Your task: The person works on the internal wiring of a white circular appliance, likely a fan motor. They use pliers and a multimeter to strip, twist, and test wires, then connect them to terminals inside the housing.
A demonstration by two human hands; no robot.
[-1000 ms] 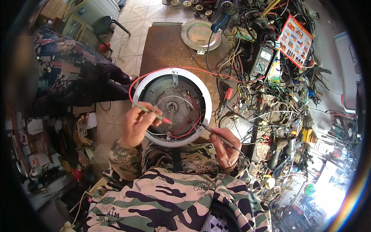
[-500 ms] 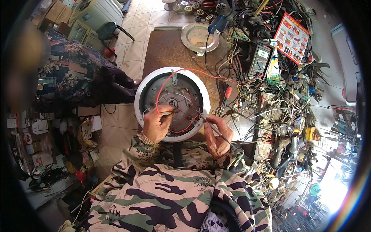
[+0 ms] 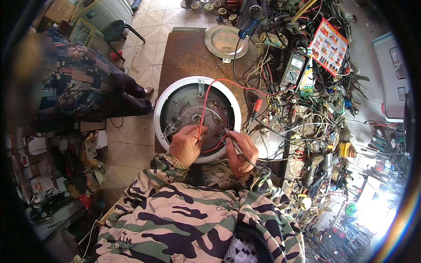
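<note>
On the brown table a round white-rimmed housing (image 3: 158,131) lies open, with wires and metal parts inside. My left hand (image 3: 186,144) reaches over its near rim, fingers pinched on the red test probe; they mostly hide it. The red lead loops up and over to the multimeter (image 3: 293,71) at the right. Closed on the dark test probe (image 3: 232,139), my right hand (image 3: 243,153) is at the rim's near right side. That probe points into the housing, beside a red wire; whether its tip touches anything I cannot tell.
A round metal cover plate (image 3: 214,43) lies at the table's far end. Beside the table's right edge are a red clip (image 3: 257,105), tangled cables (image 3: 307,118) and a blue-handled tool (image 3: 249,29). A person (image 3: 87,79) stands at the left, near a dark stool (image 3: 115,31).
My left hand has moved right and deeper over the housing, so its probe is now less visible. My right hand has shifted slightly left. The red lead's loop has swung right.
</note>
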